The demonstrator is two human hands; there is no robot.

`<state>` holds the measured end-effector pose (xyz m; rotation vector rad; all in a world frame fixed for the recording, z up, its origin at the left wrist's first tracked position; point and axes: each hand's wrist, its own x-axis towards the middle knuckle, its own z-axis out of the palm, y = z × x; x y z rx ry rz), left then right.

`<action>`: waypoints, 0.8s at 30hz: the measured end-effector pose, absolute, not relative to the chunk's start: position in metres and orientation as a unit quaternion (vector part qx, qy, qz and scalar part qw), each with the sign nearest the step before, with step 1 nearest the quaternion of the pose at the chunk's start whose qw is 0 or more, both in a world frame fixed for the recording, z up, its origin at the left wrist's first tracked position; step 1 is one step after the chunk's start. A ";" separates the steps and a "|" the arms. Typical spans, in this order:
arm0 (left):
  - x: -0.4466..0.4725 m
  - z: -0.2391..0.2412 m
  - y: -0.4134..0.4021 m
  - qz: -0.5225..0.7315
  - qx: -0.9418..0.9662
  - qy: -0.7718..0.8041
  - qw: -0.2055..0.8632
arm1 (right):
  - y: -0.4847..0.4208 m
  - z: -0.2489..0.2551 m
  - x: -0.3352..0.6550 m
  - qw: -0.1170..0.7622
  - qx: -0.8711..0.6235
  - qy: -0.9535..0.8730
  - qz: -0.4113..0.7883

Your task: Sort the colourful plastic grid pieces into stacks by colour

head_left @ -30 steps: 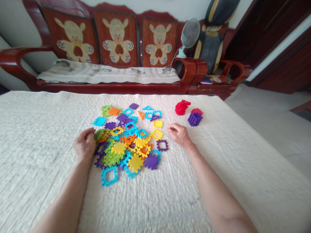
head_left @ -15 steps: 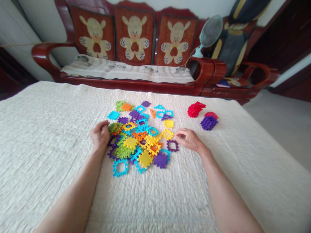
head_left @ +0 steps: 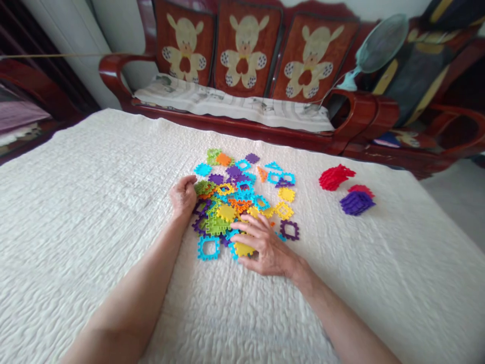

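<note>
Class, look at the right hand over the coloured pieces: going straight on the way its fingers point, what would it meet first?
The right hand would probably meet the green toothed pieces just ahead, though its height above them is unclear.

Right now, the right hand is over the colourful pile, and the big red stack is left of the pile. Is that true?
Not quite: the big red stack is right of the colourful pile, as the head view shows. The right hand is over the pile.

White cloth, heaped toothed tiles; red stack, purple stack
</note>
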<state>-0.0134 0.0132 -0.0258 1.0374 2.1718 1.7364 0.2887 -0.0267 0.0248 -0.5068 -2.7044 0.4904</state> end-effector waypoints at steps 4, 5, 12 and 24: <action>-0.011 -0.024 0.013 0.587 0.345 0.727 0.086 | -0.015 0.020 0.295 0.171 -0.227 -0.946 0.159; -0.011 -0.024 0.013 0.586 0.344 0.728 0.085 | -0.013 0.020 0.296 0.172 -0.235 -0.944 0.156; -0.010 -0.022 0.013 0.576 0.340 0.738 0.089 | -0.001 0.023 0.303 0.192 -0.270 -0.936 0.116; -0.009 -0.020 0.011 0.573 0.342 0.740 0.083 | 0.010 0.025 0.311 0.224 -0.313 -0.918 0.094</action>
